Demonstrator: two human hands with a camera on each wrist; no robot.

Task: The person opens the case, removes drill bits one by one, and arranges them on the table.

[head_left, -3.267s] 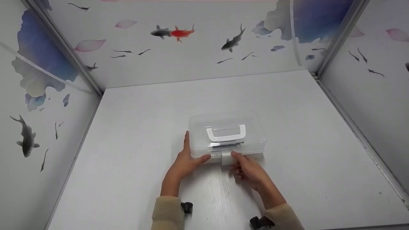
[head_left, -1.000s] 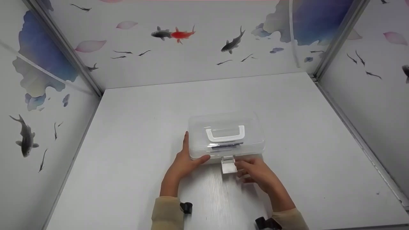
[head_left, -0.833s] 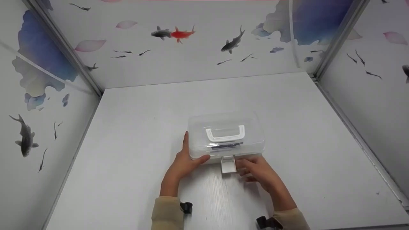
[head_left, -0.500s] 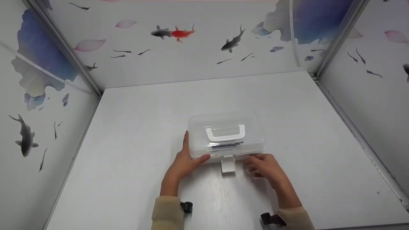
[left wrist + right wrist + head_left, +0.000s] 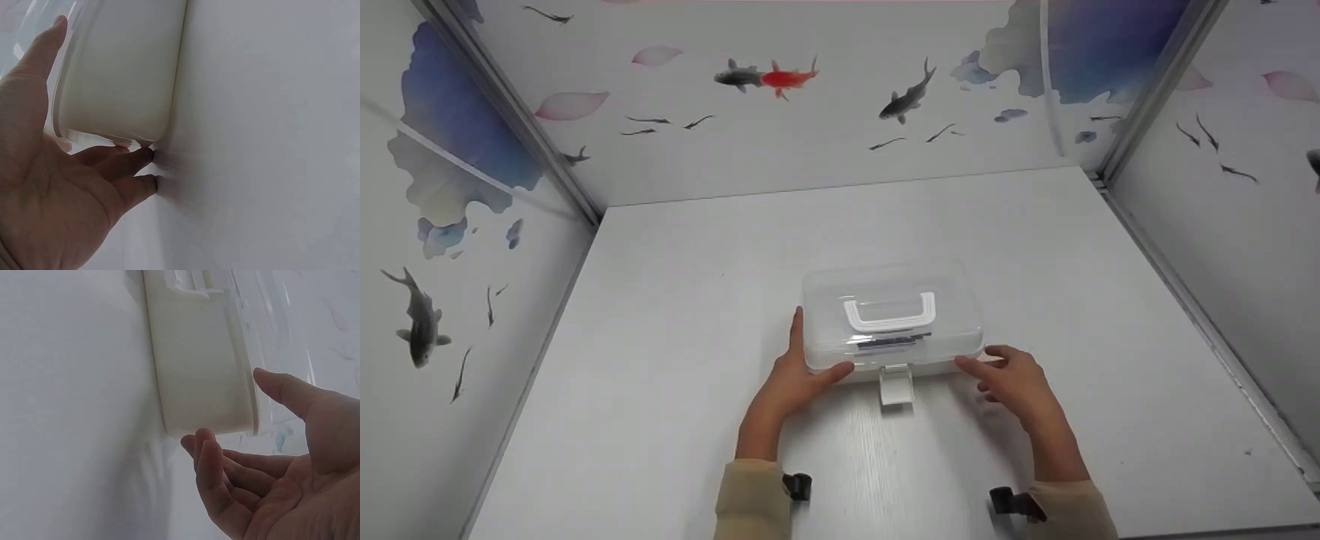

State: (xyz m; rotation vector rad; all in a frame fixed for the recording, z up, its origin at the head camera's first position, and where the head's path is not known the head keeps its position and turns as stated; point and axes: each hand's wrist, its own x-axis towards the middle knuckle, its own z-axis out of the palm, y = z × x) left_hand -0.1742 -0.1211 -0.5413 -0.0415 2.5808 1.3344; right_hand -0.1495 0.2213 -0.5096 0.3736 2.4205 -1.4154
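A clear plastic storage box [image 5: 825, 319] with a milky white base [image 5: 197, 365] stands on the table. Its lid is down, and a white handle [image 5: 889, 324] lies flat on top. At the front, the white latch [image 5: 896, 386] hangs swung down, off the lid. My left hand [image 5: 791, 386] holds the front left corner, thumb along the front edge and fingers against the left side. My right hand [image 5: 1016, 379] is at the front right corner. Its thumb is at the lid's edge, while the loosely bent fingers [image 5: 211, 464] are beside the right end.
Dark slim items [image 5: 892, 342] show through the lid, too blurred to name. The white table [image 5: 697, 300] is enclosed by printed panels at the left, back [image 5: 840, 135] and right. Each wrist carries a small black camera [image 5: 797, 487] below the hand.
The latch was up against the lid at first and is now swung down. My right hand has left it and moved right to the box's front right corner. My left hand has stayed put.
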